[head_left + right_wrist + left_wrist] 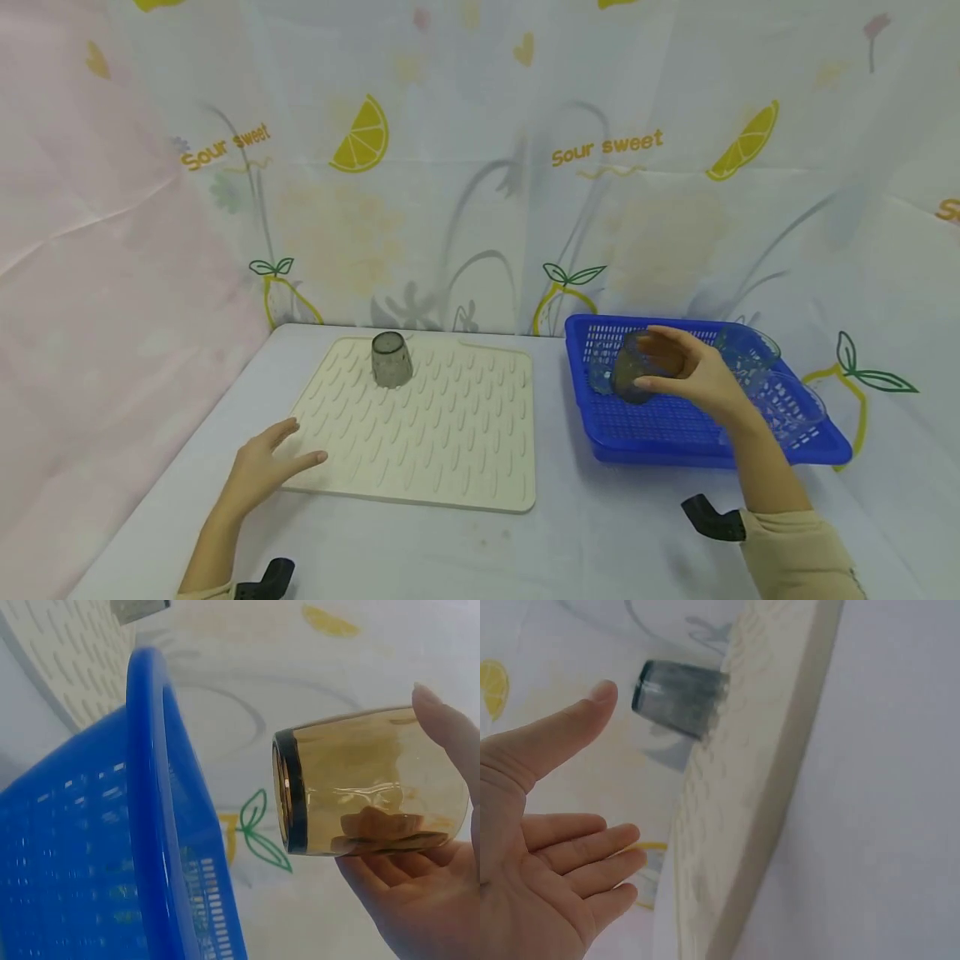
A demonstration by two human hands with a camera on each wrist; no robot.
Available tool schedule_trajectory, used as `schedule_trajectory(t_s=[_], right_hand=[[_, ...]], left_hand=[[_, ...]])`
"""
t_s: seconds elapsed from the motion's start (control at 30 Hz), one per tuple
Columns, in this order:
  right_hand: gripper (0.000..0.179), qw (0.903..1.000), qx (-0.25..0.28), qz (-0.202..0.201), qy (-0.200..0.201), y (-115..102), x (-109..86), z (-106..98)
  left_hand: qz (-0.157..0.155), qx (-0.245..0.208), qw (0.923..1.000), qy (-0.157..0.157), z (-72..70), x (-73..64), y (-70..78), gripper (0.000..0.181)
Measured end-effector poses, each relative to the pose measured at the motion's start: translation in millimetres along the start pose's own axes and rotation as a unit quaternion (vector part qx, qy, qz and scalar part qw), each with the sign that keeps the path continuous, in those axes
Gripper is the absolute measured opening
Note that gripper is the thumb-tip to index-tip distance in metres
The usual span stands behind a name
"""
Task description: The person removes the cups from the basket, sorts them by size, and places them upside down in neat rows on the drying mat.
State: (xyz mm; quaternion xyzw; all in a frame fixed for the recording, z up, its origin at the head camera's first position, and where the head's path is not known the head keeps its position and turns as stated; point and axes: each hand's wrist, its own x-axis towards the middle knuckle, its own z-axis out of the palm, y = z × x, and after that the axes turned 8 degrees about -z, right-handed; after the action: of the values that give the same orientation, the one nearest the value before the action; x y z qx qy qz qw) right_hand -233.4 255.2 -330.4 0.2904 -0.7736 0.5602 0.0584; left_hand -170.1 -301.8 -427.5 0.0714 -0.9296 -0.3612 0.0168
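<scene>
- Amber glass [367, 776]: held over the blue basket [667, 456] by the right hand [701, 379], gripped between thumb and fingers; long axis laid across the right-wrist view, dark-ringed end turned towards the basket.
- Cream mat [465, 450]: set leftward of the right hand; left hand [258, 471] is nearer, loosely spread, nothing grasped.
- Grey glass [392, 362]: stood near the mat's far edge.
- Clear glasses [787, 404]: kept in the basket.
- Basket's left side [583, 387]: interposed between amber glass and mat.
</scene>
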Motion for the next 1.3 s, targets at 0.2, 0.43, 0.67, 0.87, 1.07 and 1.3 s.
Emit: schedule_trajectory(t_s=[0.2, 0.43, 0.67, 0.87, 1.07, 1.3], right_hand=[[0.066, 0.9975, 0.062, -0.027, -0.022, -2, 5.4, 11], [0.066, 0.9910, 0.104, -0.068, -0.050, -3, 13.0, 27], [0.066, 0.9878, 0.119, -0.081, -0.059, -5, 22.4, 43], [0.070, 0.9859, 0.126, -0.085, -0.071, -8, 30.4, 58], [0.073, 0.9825, 0.134, -0.101, -0.081, -11, 36.9, 71], [0.075, 0.9813, 0.124, -0.117, -0.089, -15, 42.8, 83]], left_hand=[[0.060, -0.104, 0.9927, -0.017, 15.3, 8.6, 43.6, 0.073], [0.120, -0.176, 0.9764, -0.035, 31.4, 14.7, 84.5, 0.061], [0.163, -0.234, 0.9549, -0.082, 43.1, 21.5, 118.6, 0.058], [0.190, -0.259, 0.9393, -0.119, 52.0, 20.8, 143.3, 0.060], [0.231, -0.292, 0.9173, -0.142, 59.3, 17.1, 165.6, 0.058], [0.247, -0.301, 0.9078, -0.155, 64.7, 15.4, 185.4, 0.058]])
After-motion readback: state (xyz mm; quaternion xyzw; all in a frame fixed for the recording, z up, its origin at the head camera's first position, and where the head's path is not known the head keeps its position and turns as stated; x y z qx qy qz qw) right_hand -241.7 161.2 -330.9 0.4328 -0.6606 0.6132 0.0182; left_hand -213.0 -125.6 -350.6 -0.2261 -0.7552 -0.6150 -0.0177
